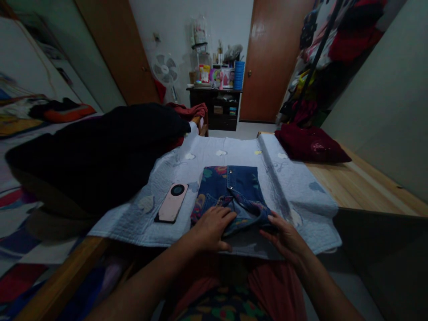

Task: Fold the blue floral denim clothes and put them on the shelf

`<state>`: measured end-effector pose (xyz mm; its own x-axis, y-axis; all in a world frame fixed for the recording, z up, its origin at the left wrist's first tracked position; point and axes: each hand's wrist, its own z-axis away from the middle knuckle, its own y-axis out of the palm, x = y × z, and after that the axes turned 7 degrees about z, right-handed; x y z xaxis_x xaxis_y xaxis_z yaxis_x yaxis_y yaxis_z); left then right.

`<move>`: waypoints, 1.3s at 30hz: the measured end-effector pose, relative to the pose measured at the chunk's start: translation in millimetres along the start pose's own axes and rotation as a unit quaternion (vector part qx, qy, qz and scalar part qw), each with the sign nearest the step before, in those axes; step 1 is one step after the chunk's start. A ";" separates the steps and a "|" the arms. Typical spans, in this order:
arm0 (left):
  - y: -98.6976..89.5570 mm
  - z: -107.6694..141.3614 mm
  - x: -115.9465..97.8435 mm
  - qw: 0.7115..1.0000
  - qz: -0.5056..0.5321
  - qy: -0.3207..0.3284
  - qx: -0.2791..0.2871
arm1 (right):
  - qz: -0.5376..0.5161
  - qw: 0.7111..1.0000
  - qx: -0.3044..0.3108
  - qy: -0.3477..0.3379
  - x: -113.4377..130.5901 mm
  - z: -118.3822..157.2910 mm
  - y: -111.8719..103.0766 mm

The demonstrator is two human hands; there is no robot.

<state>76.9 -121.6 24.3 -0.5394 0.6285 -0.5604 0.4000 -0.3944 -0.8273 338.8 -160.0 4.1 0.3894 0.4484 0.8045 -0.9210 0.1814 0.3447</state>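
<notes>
A folded blue denim garment with floral patches and snap buttons lies on the pale quilted cloth. Its near edge is partly turned, showing the collar area. My left hand rests on the garment's near left part, palm down with its fingers spread. At the near right corner, my right hand touches the denim, fingers apart and thumb below the edge. A pink phone with a round black camera lies face down to the left of the garment.
A large dark cloth pile rises on the left. On the wooden surface at right sits a folded maroon garment. Farther back stand a fan, a dark cabinet and hanging clothes.
</notes>
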 end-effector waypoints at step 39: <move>-48.3 -40.5 28.8 0.991 0.079 -0.058 0.090 | 0.675 0.425 -0.023 -0.603 -33.9 -24.6 59.8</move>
<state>72.1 -57.3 49.7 -0.5656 0.4725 -0.6759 0.3537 -0.6014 -0.7164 270.3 -142.8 -14.5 -0.7982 -0.5980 -0.0731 -0.3003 0.5001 -0.8122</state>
